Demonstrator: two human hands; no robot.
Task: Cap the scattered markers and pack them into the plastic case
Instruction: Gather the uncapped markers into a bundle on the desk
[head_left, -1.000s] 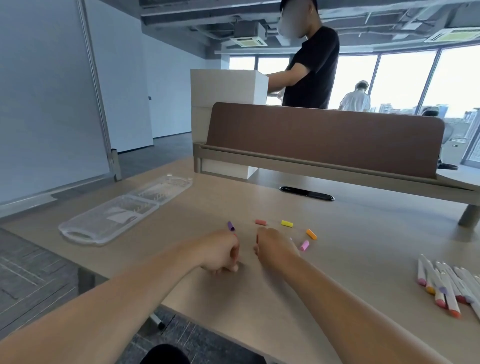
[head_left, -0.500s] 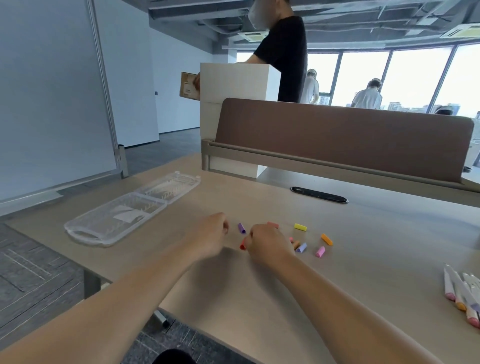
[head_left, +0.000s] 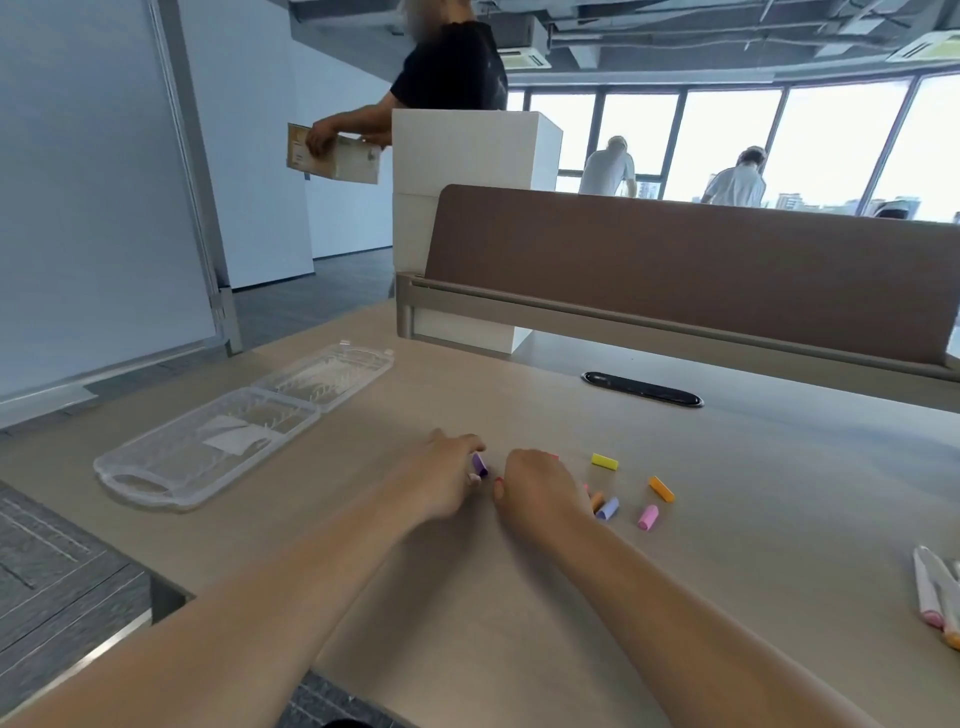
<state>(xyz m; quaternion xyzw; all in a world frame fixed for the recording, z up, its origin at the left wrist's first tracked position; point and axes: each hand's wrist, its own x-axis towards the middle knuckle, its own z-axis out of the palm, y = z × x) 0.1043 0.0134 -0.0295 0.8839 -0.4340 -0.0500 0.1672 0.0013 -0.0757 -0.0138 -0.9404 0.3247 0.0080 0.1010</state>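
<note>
- left hand (head_left: 447, 480): just right of the plastic case (head_left: 244, 431), fingers curled down onto a purple cap (head_left: 479, 464). it's touching the cap, can't tell if it's actually pinched.
- right hand (head_left: 535, 491): next over from the case, knuckles up, fingers tucked under, pinching a red piece (head_left: 498, 480) that peeks out on the thumb side. cap or marker tip, too small to tell.
- desk (head_left: 753, 545): everything sits on it.
- case: lies open and flat, both clear halves face up, no markers in it that i can see.
- markers (head_left: 930, 592): white barrels bunched well apart from the case, far to its right at the edge of view. capped or not, can't tell from here.
- loose caps: yellow cap (head_left: 604, 461), orange cap (head_left: 661, 489), pink cap (head_left: 648, 517), lilac cap (head_left: 607, 508), all right of the case, past the right hand.
- step, my read: picking up caps, early in the job, nothing packed.
- next move: needs a firm pinch on the purple cap, then a reach to the markers far from the case, match the colour, press the cap on straight.
</note>
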